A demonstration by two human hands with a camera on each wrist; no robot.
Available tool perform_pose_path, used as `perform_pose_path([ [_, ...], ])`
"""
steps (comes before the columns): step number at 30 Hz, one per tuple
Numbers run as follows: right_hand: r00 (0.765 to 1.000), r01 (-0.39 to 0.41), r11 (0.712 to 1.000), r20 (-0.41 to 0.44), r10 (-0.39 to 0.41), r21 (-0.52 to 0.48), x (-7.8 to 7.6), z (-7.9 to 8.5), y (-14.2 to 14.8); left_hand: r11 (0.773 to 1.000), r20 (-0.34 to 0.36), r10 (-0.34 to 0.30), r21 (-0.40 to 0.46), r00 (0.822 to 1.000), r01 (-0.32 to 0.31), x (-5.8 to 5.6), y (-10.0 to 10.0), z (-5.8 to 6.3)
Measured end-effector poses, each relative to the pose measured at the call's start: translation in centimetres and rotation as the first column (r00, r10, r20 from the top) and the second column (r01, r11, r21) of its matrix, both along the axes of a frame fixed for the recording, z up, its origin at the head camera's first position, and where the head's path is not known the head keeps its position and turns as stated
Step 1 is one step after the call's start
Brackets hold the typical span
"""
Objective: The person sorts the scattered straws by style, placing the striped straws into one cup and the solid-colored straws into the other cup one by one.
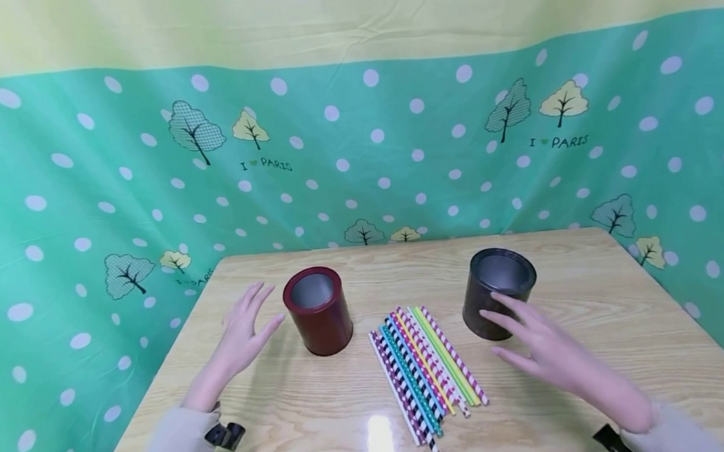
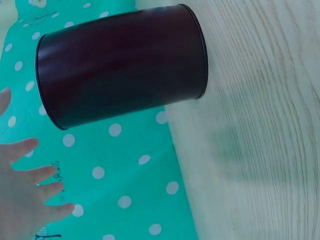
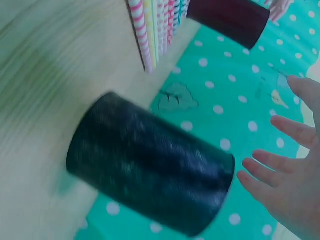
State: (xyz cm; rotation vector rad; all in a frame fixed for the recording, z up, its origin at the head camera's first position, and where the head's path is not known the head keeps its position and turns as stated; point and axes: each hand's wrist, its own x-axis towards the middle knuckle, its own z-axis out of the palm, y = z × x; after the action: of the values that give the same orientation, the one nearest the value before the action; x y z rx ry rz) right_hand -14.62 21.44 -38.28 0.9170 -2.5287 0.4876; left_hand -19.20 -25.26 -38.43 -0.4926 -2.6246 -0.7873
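A dark red cylindrical can (image 1: 324, 325) stands upright on the left half of the table, its top open. Just left of it hovers my left hand (image 1: 241, 333), fingers spread and holding nothing. On the right stands a black can (image 1: 488, 308), also upright and open-topped. My right hand (image 1: 546, 346) is close in front of it and to its right, fingers extended and overlapping the can in the head view. In the right wrist view the fingertips (image 3: 247, 176) are near the black can's rim. Between the cans lies a row of patterned paper straws (image 1: 429, 370), side by side.
The wooden table (image 1: 312, 422) ends at the back against a green polka-dot curtain (image 1: 398, 203) with printed trees. Each wrist wears a dark strapped device, such as the one at the left cuff (image 1: 225, 436).
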Motion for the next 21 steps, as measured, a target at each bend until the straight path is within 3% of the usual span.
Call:
perform_pose_path([
  [8, 0.980, -0.046, 0.998, 0.193, 0.051, -0.030, -1.6, -1.7, -2.2, 0.990, -0.028, -0.034, 0.137, 0.999, 0.038, -0.8, 0.7, -0.3],
  [13, 0.919, -0.043, 0.997, 0.390, 0.067, -0.069, -2.8, -2.7, -3.2, 0.974, -0.024, -0.031, 0.222, 0.999, 0.036, -1.1, 1.2, -0.6],
  [17, 0.872, -0.069, 0.992, 0.477, 0.110, -0.104, -3.8, -3.5, -3.8, 0.957, -0.018, -0.030, 0.288, 0.999, 0.034, -1.3, 1.5, -0.9],
  [21, 0.831, -0.078, 0.987, 0.538, 0.141, -0.138, -4.6, -4.3, -4.1, 0.928, -0.036, -0.036, 0.369, 0.999, 0.047, -0.6, 2.8, 0.1],
])
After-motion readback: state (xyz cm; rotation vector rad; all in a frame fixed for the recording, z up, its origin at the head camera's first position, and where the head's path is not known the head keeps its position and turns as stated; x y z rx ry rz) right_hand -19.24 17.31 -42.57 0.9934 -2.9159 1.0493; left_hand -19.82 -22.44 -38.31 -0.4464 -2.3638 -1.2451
